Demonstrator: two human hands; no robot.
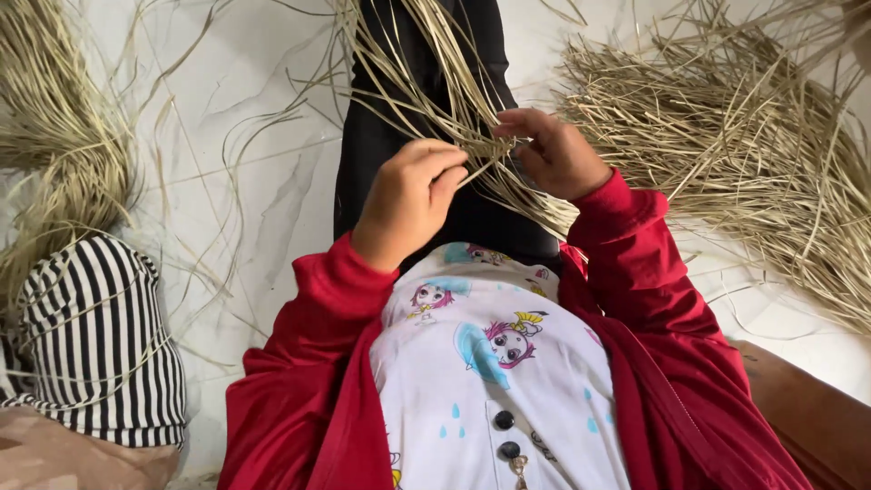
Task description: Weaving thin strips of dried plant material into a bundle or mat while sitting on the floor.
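Hands met over a bundle of dry straw strips [472, 136], seen from a camera looking down the person's own chest. The left hand [410, 200] was curled into a loose fist, knuckles toward the camera, its fingers [445, 168] folded around several pale strips that passed under the fingertips. The right hand [555, 154] sat just beside it, a little higher, with its fingers [517, 122] bent and pinching the same strips from the other side. Between the two hands the strips crossed in a tight cluster, touching both sets of fingertips; from there they fanned upward toward the top edge of the view and trailed down toward the right sleeve.

Both arms wore red sleeves [635, 263], open over a white shirt [490, 381] printed with cartoon faces and dark buttons. Beneath the hands lay a dark-trousered leg [381, 136] stretched out along the floor.

The floor [245, 136] was pale marble-patterned tile. A large loose heap of straw [753, 154] covered its right side, near the right hand but apart from it. Another heap [54, 136] lay along the floor's left edge, well apart from the hands. A black-and-white striped cloth bundle [95, 345] rested at the lower left corner, with a few stray strips draped across it.
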